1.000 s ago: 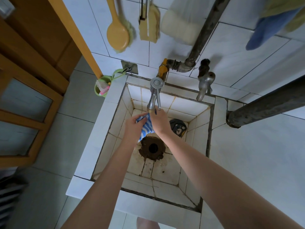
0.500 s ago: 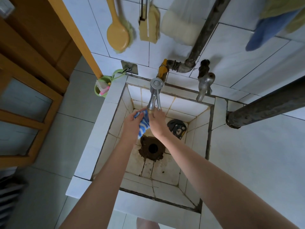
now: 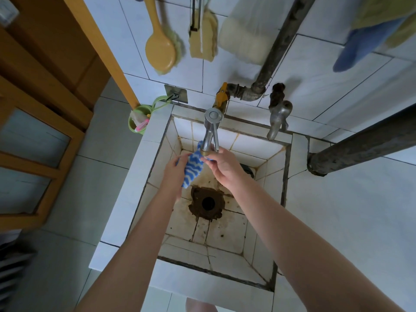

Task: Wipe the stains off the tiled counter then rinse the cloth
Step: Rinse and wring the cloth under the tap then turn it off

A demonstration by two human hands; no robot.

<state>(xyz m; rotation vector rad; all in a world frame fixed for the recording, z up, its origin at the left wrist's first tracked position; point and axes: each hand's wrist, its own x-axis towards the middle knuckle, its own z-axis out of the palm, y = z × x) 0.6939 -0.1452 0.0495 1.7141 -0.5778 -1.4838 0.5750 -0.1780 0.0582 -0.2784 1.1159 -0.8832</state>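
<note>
My left hand [image 3: 174, 174] and right hand [image 3: 221, 167] pinch blue-and-white striped cloth [image 3: 191, 168] between them, directly under spout of chrome tap [image 3: 210, 134]. Cloth hangs over tiled sink [image 3: 286, 176], above rust-stained drain hole [image 3: 208, 203]. Second tap [image 3: 279, 119] at right on wall. Yellow brush [image 3: 161, 50] hangs above.

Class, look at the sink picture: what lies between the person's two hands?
In the head view, the blue-and-white striped cloth hangs between the left hand and right hand, just under the chrome tap's spout.
</note>
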